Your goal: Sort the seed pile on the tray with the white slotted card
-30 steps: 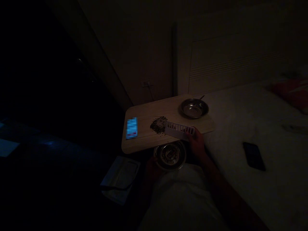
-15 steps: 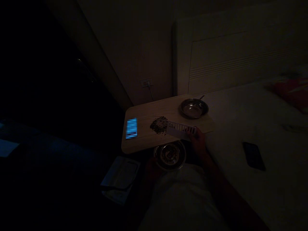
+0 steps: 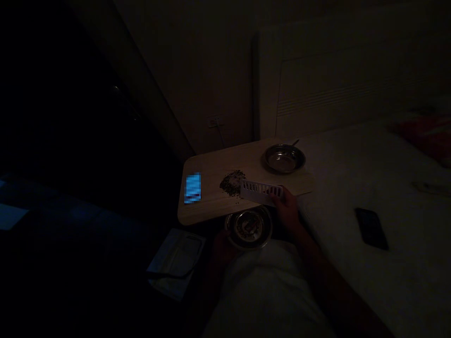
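Slotted tool (image 3: 256, 193) slightly farther left, metal bowl (image 3: 283, 161) beyond on tabletop (image 3: 213, 171)

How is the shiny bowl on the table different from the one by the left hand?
The table bowl rests on the tabletop; the lower bowl is below its near edge, with the left hand at its rim. The lower bowl has dark bits inside; the table bowl shows a shiny bottom. Both are round and look like metal.

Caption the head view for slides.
Right hand holds pale slotted tray at dark granule pile; left hand at metal bowl's rim.
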### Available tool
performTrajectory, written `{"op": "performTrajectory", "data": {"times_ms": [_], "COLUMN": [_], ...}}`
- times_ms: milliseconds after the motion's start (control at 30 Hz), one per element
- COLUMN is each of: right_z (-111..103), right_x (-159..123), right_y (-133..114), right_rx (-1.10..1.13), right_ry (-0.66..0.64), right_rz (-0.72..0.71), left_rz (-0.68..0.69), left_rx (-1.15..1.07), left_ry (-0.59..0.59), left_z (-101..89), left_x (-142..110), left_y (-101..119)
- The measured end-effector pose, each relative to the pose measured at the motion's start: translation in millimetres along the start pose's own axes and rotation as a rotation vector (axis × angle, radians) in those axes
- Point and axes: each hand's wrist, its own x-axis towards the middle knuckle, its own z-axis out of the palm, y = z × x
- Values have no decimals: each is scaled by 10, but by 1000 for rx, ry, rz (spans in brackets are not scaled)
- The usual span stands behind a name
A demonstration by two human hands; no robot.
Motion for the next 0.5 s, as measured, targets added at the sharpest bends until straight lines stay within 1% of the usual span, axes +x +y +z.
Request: {"op": "performTrajectory", "data": {"times_ms": [100, 300, 500], "right_z": [32, 109, 136], "right_x": [-3, 13, 19], "right_y": [-46, -119, -140], "right_rx": [-7, -36, -61], "right_ry": [-56, -118, -160], "right_rz": [-20, -58, -85], "left_rz": [-4, 28, -21], "left_rx": [9, 21, 50], "left_ry": [-7, 50, -20], "left_z": [-45, -82, -18], "left_x": [38, 68, 22], "left_y": [-10, -33, -20]}}
